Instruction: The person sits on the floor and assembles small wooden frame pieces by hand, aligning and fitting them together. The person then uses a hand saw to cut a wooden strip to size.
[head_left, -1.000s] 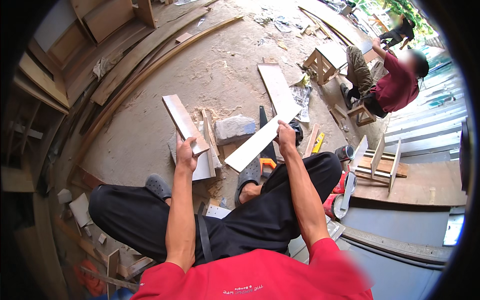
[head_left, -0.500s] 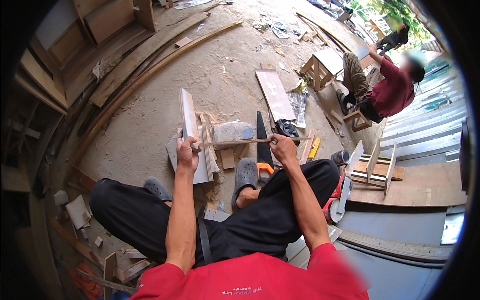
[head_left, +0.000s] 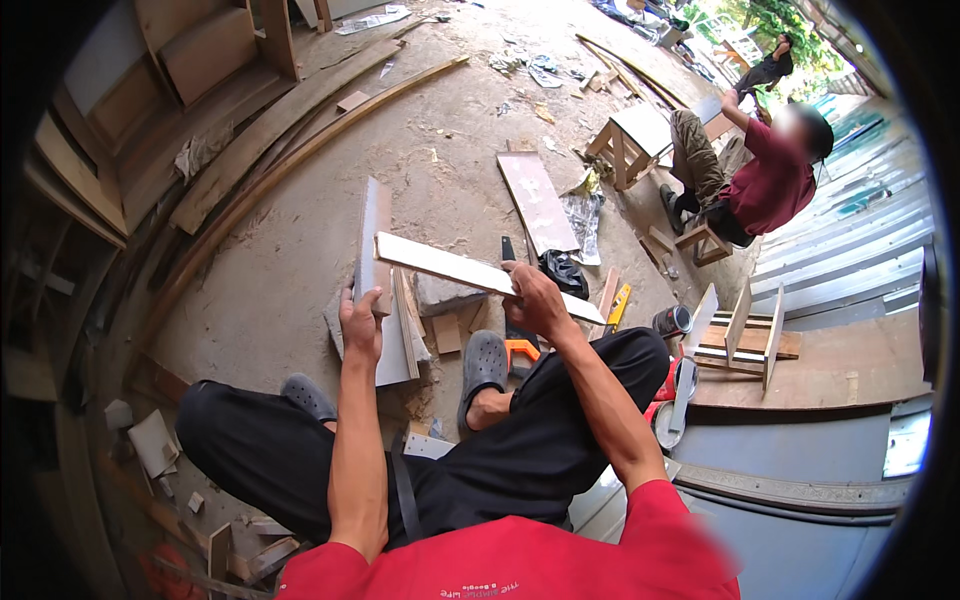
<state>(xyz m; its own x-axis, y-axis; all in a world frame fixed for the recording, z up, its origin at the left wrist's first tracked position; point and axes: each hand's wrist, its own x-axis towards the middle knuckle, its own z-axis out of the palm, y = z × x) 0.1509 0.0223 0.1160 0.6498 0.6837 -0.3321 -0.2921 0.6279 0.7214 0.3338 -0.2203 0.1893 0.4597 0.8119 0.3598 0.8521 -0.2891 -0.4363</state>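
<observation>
My left hand (head_left: 361,325) grips the lower end of a long wooden board (head_left: 369,235) with a pale face, held out in front of me. In my right hand (head_left: 537,300) is a narrow wooden strip (head_left: 440,264), its white face turned up. The strip's far-left end meets or overlaps the board's side; I cannot tell whether they touch. Below my left hand, a pale panel (head_left: 393,350) leans near a grey block (head_left: 445,293). A handsaw with an orange handle (head_left: 520,349) lies beyond my right foot, its blade partly hidden by the strip and my right hand.
A yellow tool (head_left: 619,304) and an open can (head_left: 672,320) are beside my right knee. Ahead lie a flat board (head_left: 536,200) and a black plastic bag (head_left: 563,271). Another person (head_left: 765,195) sits at right. Long planks (head_left: 300,150) and a wooden cabinet (head_left: 200,60) stand left.
The strip in my right hand has turned from edge-on to white face up, and my right hand has shifted left. The board in my left hand has turned slightly.
</observation>
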